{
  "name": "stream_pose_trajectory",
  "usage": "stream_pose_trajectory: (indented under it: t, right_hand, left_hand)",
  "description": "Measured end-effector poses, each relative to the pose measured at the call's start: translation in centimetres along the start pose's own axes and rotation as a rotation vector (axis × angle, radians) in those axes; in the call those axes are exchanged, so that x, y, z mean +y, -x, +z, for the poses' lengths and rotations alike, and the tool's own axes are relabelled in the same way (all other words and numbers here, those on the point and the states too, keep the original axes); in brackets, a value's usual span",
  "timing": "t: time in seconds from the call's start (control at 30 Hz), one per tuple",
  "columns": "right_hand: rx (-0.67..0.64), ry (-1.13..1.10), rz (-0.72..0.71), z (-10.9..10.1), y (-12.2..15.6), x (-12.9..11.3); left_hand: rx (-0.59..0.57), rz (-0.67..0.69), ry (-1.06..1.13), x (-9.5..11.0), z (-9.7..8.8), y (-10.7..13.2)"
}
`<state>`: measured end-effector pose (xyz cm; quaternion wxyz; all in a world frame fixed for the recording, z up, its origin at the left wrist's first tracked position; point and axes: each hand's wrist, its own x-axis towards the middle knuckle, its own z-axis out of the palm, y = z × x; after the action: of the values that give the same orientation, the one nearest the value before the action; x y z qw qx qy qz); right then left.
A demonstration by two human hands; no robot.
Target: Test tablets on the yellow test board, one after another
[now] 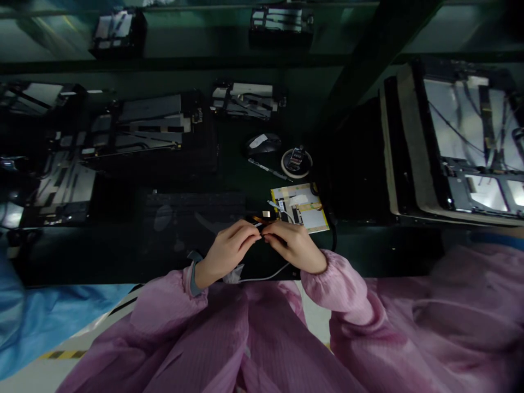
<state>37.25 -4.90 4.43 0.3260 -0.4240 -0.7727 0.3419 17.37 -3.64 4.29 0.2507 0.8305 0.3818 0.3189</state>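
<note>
Close together at the table's front edge, my left hand (229, 248) and my right hand (295, 244) pinch a small flex cable (257, 219) between their fingertips. The cable is dark with an orange-brown part, and a gold-coloured end (266, 214) sticks up beyond the fingers. Much of it is hidden by my fingers. Just past my right hand lies a flat silver panel (315, 219) with yellow edges and tape strips. A thin cable with a pale plug (273, 204) rests over its left side. A blue-grey band circles my left wrist.
Beyond are a black mouse (268, 143), a pen (268, 169) and a round white-rimmed dish (284, 164) with a small part. Stacks of device frames stand left (151, 147) and right (454, 120). A dark mat (180, 218) lies front left. People in blue and pink sleeves flank me.
</note>
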Motion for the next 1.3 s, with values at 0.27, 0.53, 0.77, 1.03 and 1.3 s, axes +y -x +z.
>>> stream_pose_trajectory:
  t: [0.27, 0.53, 0.77, 1.03, 1.3]
  right_hand:
    - [0.006, 0.000, -0.003, 0.0, 0.1, 0.1]
    - [0.006, 0.028, 0.009, 0.3, 0.0, 0.2]
    - [0.010, 0.029, 0.058, 0.3, 0.0, 0.4]
    - [0.033, 0.100, 0.049, 0.9, 0.0, 0.5]
    - [0.131, -0.015, 0.058, -2.3, 0.7, 1.2]
  left_hand:
    - [-0.016, 0.025, -0.062, -0.1, 0.2, 0.1]
    - [-0.044, -0.115, 0.045, 0.1, 0.3, -0.2]
    - [-0.072, -0.191, 0.117, 0.3, 0.2, -0.5]
    - [-0.068, -0.180, 0.123, 0.5, 0.6, -0.4]
    - [-0.067, -0.130, 0.104, 0.2, 0.5, -0.8]
